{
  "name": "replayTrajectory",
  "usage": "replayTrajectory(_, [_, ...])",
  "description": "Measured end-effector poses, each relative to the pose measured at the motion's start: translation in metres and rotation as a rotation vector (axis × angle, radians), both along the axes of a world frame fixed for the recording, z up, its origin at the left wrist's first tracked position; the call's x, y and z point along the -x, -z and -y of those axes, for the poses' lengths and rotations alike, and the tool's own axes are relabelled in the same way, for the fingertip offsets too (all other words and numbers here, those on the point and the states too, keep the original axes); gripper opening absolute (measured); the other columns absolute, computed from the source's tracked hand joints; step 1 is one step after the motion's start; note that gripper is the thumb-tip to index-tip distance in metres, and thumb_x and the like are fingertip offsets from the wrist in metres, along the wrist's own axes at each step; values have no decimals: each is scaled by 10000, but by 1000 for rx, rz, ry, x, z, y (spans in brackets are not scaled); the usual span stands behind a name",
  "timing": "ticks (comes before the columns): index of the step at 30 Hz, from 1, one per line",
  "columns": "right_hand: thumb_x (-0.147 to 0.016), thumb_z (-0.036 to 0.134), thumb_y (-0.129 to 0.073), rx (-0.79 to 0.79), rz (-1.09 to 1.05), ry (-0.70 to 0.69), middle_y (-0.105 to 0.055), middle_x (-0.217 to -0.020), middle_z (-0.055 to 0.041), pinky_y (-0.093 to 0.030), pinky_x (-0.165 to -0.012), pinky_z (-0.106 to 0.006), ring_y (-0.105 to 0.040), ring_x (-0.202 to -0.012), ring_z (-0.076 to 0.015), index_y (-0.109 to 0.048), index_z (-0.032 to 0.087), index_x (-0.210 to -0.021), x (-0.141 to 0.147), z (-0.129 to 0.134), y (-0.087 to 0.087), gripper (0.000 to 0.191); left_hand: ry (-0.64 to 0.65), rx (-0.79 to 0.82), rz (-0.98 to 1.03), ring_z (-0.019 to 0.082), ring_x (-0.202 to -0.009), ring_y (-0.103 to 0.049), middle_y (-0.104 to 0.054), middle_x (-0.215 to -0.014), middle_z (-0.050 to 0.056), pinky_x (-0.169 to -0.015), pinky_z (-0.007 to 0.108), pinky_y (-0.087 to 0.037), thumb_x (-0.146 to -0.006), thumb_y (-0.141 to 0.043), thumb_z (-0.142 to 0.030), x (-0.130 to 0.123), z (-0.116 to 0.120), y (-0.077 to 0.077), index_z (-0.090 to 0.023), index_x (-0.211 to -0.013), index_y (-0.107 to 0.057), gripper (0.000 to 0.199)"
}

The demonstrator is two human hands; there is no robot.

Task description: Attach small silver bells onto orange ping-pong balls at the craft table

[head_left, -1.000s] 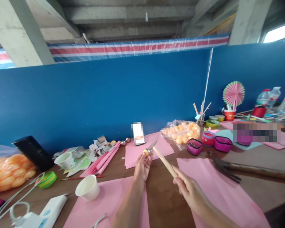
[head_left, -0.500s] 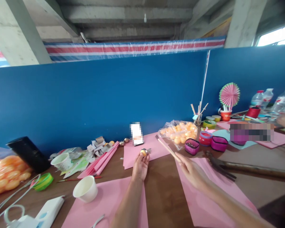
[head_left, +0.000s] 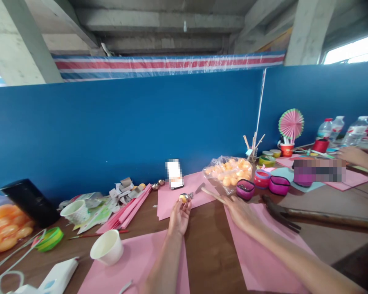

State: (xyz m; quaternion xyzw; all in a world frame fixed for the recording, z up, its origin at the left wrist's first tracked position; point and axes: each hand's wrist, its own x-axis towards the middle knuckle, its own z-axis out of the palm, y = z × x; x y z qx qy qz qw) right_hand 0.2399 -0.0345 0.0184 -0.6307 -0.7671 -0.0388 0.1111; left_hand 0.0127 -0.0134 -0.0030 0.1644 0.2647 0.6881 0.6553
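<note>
A worker's left hand [head_left: 179, 220], palm turned up, grasps a small, shiny yellow-and-silver ball [head_left: 183, 199] at its fingertips, over the near edge of a flat pink paper sheet [head_left: 166, 207] on a brown table [head_left: 210, 253]. The right hand [head_left: 237, 210] grips the back end of a slim tool with a pale wooden handle and a flat grey metal blade [head_left: 213, 194], its blade just beside the ball's silvery end; whether they touch cannot be told.

Beyond the tool lies a clear plastic bag of orange balls [head_left: 228, 168], with a round-cornered magenta container with dark trim [head_left: 245, 190] just beside it. A dark-headed claw hammer with a wooden handle [head_left: 328, 216] rests at right. Farther back, 3 clear plastic bottles [head_left: 357, 132] carry labels too small to read, as is the pale mark on a red cup [head_left: 287, 150] below a pleated pink paper fan with green edging [head_left: 291, 123]. An upright smartphone's screen [head_left: 174, 173] is blurred out.
</note>
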Motion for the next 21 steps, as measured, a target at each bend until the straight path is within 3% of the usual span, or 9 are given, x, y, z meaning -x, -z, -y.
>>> replayTrajectory(4, [-806,117,-326,-51,69,7,-540,-875,-67,-318,-605,-258,-482,-798,-198,-450,260,-1166,-4,-3,6,407,-15,20,-7,163,-798,-623,-653,-796,81,-725,256,-513,-712,-566,-131,0,-1,0,-119,-795,-579,85])
replayTrajectory(11, [-829,150,-316,-13,73,1,-550,-894,-82,-325,-582,-271,-506,-736,-193,-511,243,-1078,-5,2,-9,329,-22,38,13,159,-789,-626,-649,-771,79,-728,258,-513,-720,-549,-136,1,-1,0,-114,-778,-575,67])
replayTrajectory(16, [-806,112,-356,-37,90,22,-561,-941,-88,-331,-643,-268,-510,-822,-195,-556,212,-978,-8,-6,-9,282,-22,47,6,156,-779,-625,-649,-765,78,-724,265,-512,-727,-537,-142,2,-2,3,-120,-778,-577,69])
replayTrajectory(21, [-835,142,-323,-54,25,-54,-556,-992,-76,-324,-733,-282,-479,-924,-205,-497,260,-1121,10,-20,-14,355,-35,49,21,148,-762,-623,-648,-770,87,-720,261,-511,-744,-512,-149,2,-3,4,-110,-799,-579,96])
